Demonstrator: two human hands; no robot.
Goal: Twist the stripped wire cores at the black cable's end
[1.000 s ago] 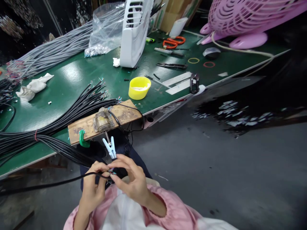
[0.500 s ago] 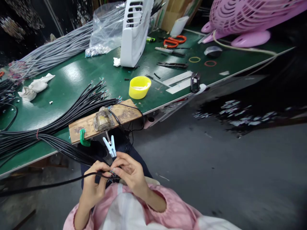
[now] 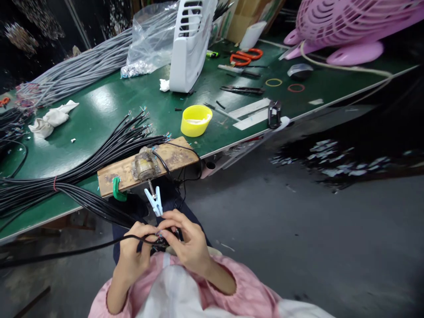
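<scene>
My left hand point(image 3: 135, 251) pinches the stripped end of a black cable point(image 3: 82, 248) that comes in from the left. Thin coloured wires point(image 3: 159, 235) show at its fingertips. Opposite it, my right hand point(image 3: 188, 243) has its thumb and index finger closed on the same wires, and a small dark object sits partly hidden behind its fingers. Just beyond the fingertips, a light blue clothespin point(image 3: 155, 201) is fixed to a metal rod. That rod sticks out from a taped, rounded block point(image 3: 145, 165) on a wooden board point(image 3: 175, 157).
A green clamp point(image 3: 117, 190) grips the board at the table edge. Black cables point(image 3: 99, 159) with stripped ends lie in a bundle at left. Around the green table point(image 3: 129, 99) stand a yellow cup point(image 3: 195, 128), orange scissors point(image 3: 243, 58), tweezers point(image 3: 241, 90), a white fan housing point(image 3: 185, 57) and a pink fan point(image 3: 357, 26).
The whole view has shifted slightly. Both hands stay together at the wires; a dark object now shows more plainly behind the right fingers.
</scene>
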